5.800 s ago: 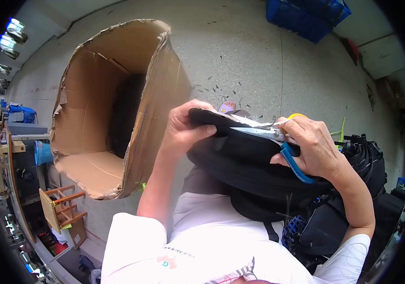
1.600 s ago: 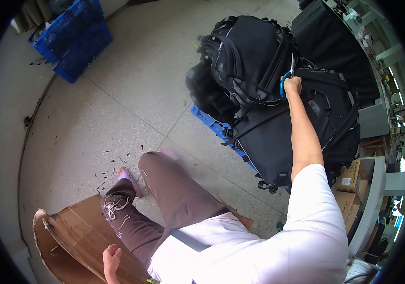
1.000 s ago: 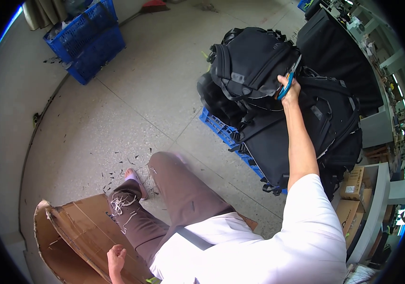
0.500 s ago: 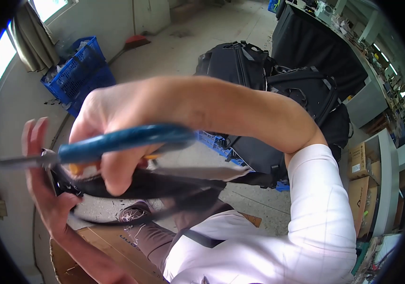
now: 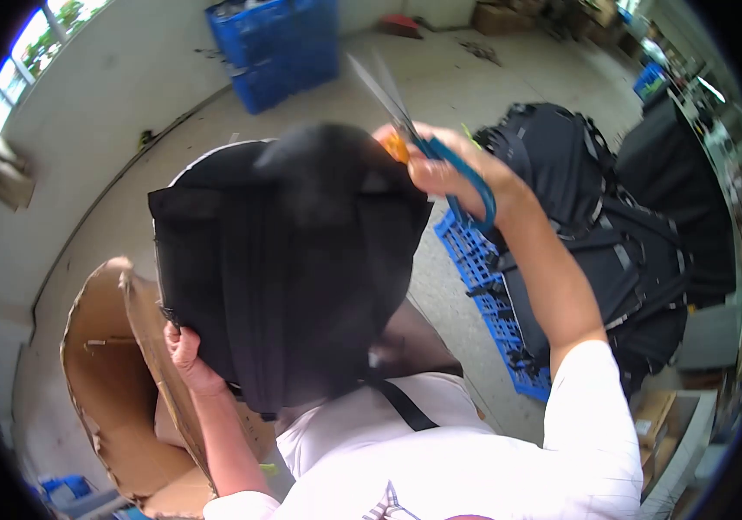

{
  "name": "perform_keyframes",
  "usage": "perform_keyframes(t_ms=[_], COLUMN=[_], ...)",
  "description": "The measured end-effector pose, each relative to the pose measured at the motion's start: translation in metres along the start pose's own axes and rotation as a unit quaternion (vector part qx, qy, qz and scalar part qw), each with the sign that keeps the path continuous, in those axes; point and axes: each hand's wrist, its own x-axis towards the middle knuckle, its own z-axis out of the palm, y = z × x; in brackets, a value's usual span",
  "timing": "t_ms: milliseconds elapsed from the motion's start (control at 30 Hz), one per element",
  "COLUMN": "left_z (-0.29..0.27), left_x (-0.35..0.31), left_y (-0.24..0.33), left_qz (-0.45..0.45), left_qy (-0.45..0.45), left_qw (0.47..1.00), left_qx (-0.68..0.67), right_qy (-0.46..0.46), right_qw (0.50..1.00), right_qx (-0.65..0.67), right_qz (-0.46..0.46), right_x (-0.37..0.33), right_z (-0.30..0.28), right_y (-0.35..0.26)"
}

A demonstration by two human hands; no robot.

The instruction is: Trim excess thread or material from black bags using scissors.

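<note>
Two bare hands work around one black fabric bag [image 5: 293,277], held up over the lap of a person in a white shirt [image 5: 475,459], between a cardboard box and a pile of packs. The left hand [image 5: 193,362] grasps the bag by its lower left edge, thumb on the near face. The right hand [image 5: 466,146] clenches one pair of blue-handled scissors [image 5: 403,120], blades parted and pointing up and away, beside the bag's upper right corner; whether its fingers also grip the cloth cannot be told. One large cardboard box [image 5: 85,321] gapes at left. At right, at least two black packs [image 5: 622,269] are heaped on a blue plastic crate [image 5: 496,303]; more blue crating [image 5: 288,52] and one red dustpan [image 5: 401,26] sit by the far wall. A pale label [image 5: 644,426] on a carton [image 5: 653,412] at lower right is too blurred to read.
</note>
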Motion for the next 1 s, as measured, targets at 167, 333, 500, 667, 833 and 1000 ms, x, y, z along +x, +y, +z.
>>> perform_keyframes(t_ms=[167,333,500,667,833,1000], left_z=[-0.002,0.006,0.043,0.145,0.144,0.102], left_x=[-0.019,-0.048,-0.016,0.055,0.100,0.094], left_y=[-0.027,-0.036,0.034,0.086,0.058,0.040], left_qz=[0.069,0.043,0.281,0.277,-0.061,-0.079], left_qy=[0.143,0.150,0.245,-0.019,-0.305,-0.216], left_qw=[0.985,0.974,0.876,0.630,0.679,0.810], left_qx=[-0.072,0.163,0.308,0.725,0.666,0.539], right_qy=[0.158,0.160,0.076,0.020,0.027,0.090], right_qw=[0.978,0.984,0.985,0.991,0.999,0.989], right_qx=[0.133,0.078,0.136,0.132,0.016,-0.118], right_qz=[-0.020,-0.023,0.080,0.028,0.041,0.024], right_x=[-0.009,0.015,0.041,0.053,0.053,0.007], right_z=[0.042,0.040,0.062,0.083,0.088,0.068], right_y=[0.038,0.012,-0.005,0.014,0.025,0.066])
